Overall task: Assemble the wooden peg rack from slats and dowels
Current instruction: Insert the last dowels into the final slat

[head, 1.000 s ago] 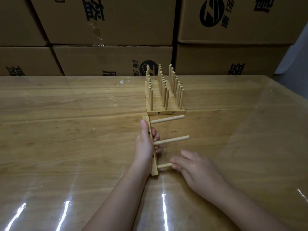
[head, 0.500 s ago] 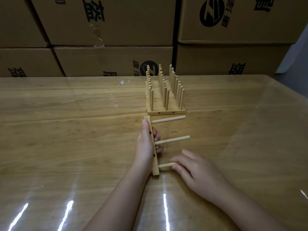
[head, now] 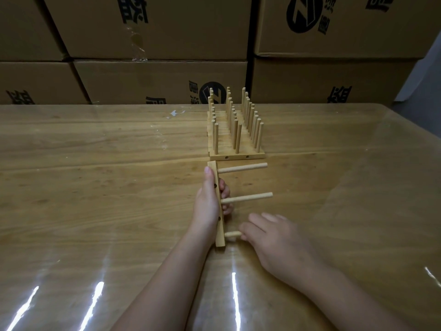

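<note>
So the slat (head: 220, 231) is being stood on its long edge on the surface (head: 95, 187), just in front of the finished rack section (head: 235, 137), and it's being gripped by the left hand (head: 207, 204), thumb laid along one face and fingers curled round the other. The far dowel (head: 242, 168) and middle dowel (head: 247, 197) are already sticking out sideways from it. The third dowel (head: 232, 234) is being pinched in the curled fingers of the right hand (head: 274, 240) and is being fed into the hole nearest the body; only a short stub is showing between fingers and slat.

Tips for this bit, just my take: the dowel is best being kept parallel to the other two while it's being pushed, otherwise it's probably going to bind in the hole. The slat should be braced right behind that hole, since the left hand is sitting further up and the near end may get kicked sideways. A little twisting while pressing is likely helping too.

Compared with a second ago, not much is being changed: the right hand is being brought a touch closer to the slat, so less of the dowel is being left exposed. The slat, left hand and cardboard boxes (head: 155, 77) are being seen in the same spots.
</note>
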